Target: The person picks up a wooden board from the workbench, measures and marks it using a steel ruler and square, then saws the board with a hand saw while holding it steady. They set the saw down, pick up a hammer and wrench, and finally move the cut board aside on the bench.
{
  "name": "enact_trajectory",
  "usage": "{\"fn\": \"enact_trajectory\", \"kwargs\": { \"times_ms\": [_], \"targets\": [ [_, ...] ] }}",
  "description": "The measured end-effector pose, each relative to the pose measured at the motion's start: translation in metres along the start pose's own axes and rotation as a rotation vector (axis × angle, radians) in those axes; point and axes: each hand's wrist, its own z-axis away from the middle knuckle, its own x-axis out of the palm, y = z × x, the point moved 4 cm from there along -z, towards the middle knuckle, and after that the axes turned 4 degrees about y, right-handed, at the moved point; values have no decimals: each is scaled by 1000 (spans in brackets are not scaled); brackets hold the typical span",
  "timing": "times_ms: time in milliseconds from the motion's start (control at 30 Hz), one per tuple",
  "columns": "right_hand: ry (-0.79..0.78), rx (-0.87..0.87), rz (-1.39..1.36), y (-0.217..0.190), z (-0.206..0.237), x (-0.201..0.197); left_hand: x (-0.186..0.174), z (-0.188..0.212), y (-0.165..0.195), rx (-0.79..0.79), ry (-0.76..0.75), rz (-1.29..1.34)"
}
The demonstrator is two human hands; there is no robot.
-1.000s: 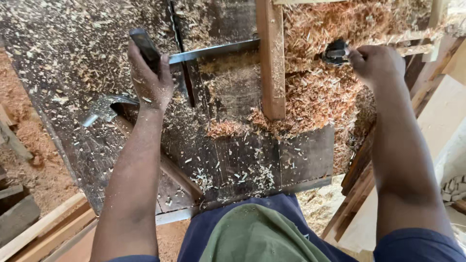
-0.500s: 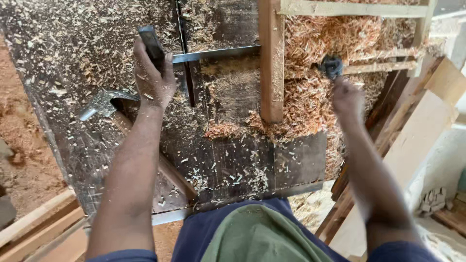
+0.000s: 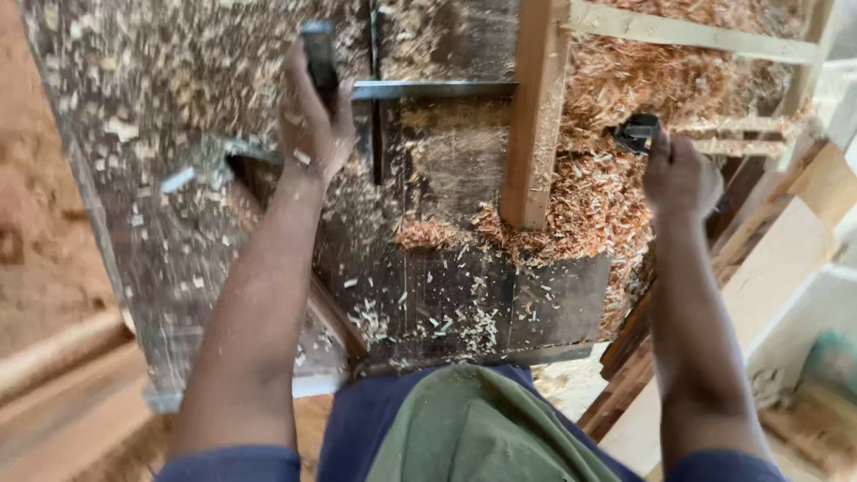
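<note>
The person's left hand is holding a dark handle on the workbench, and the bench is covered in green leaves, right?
Not quite. The left hand does grip a dark handle on the workbench, but the head view shows no green leaves: the bench is covered in pale wood shavings.

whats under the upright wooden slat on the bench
The slat lies over the dark bench, crossing a metal bar that runs from the left hand. Shavings are heaped at its lower end and right side. The bench surface beneath them is covered.
</note>
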Motion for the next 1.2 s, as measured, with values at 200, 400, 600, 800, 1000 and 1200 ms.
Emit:
{"fn": "enact_trajectory", "kwargs": {
  "times_ms": [200,400,600,800,1000,1200],
  "targets": [
    [-534,161,-296,29,13,-9,6,-1,-5,-84,-54,103],
    [-503,262,-246,24,16,-15,8,-2,-6,-227,-116,169],
    [-366,219,-210,28,24,-4,-8,-1,8,112,60,-64],
    [-113,383,-199,-4,72,26,12,4,-12,-294,-188,101],
    [-656,523,-1206,-1,81,31,9,5,-11,-92,-45,124],
    [-916,609,-1554,-9,85,38,11,5,-12,-321,-173,172]
  ]
}}
